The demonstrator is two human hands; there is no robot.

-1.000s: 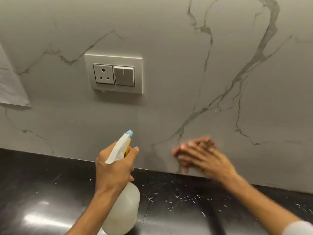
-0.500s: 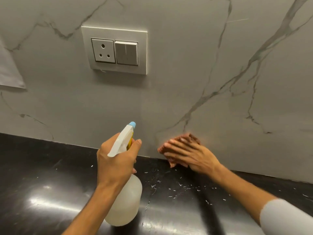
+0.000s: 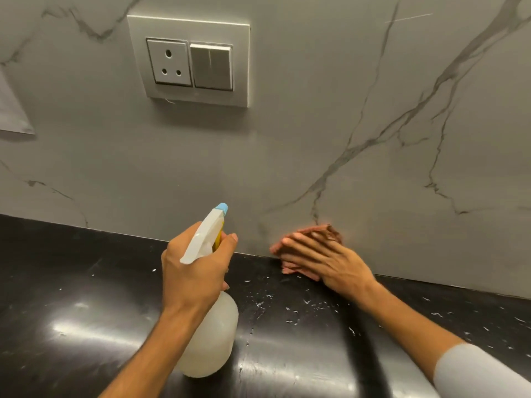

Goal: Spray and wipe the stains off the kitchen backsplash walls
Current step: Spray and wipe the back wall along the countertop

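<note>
Head view: the left hand (image 3: 195, 271) grips the neck of a spray bottle (image 3: 214, 337), fingers curled round it and the forefinger lying across the yellow trigger. The bottle has a plain translucent white body, a white head and a pale blue nozzle that points at the backsplash wall (image 3: 287, 145), and it is held above the counter (image 3: 71, 282). The right hand (image 3: 330, 262), fingers straight and together, presses a reddish-brown cloth (image 3: 333, 231) flat against the foot of the wall, at the seam where it meets the counter, just right of the bottle. The wall is grey with dark marble veining. The black, glossy counter carries scattered white flecks (image 3: 287, 307) below the cloth. A socket plate (image 3: 188, 60) with a three-pin outlet and a rocker switch is mounted on the wall above the bottle. A pale sheet (image 3: 11, 110) at the left edge is too blurred to read. A light sleeve (image 3: 474, 372) covers the right forearm.
</note>
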